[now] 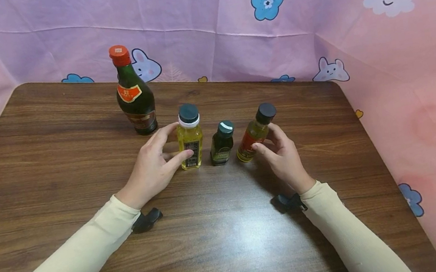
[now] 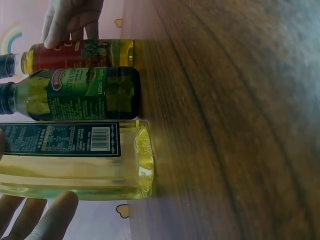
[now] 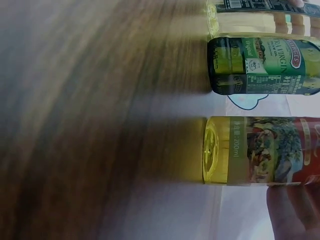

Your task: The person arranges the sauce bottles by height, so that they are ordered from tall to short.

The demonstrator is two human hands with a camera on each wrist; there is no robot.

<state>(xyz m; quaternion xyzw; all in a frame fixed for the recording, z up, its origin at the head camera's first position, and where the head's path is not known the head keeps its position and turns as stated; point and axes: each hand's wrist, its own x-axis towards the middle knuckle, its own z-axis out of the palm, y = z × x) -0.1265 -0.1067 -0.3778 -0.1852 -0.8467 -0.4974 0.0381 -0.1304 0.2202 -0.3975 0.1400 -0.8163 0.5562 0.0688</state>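
My left hand [image 1: 153, 166] grips a squarish clear bottle of yellow oil [image 1: 194, 135] with a dark cap, thumb across its dark label and fingers behind. The left wrist view shows this oil bottle [image 2: 75, 177] from the side, fingertips [image 2: 62, 212] against it. On the right, my right hand [image 1: 286, 159] holds a slimmer oil bottle [image 1: 253, 138] with a red label and black cap, thumb at its front. Between the two stands a small dark-green olive oil bottle [image 1: 221, 144], untouched by either hand. In the right wrist view, the red-labelled oil bottle [image 3: 250, 150] has its base at the tabletop.
A tall green glass bottle [image 1: 136, 96] with a red cap stands behind and left of the left hand. The brown wooden table [image 1: 202, 259] meets a patterned pink and purple cloth [image 1: 184, 15] at its back and sides. Black straps [image 1: 146, 220] circle both wrists.
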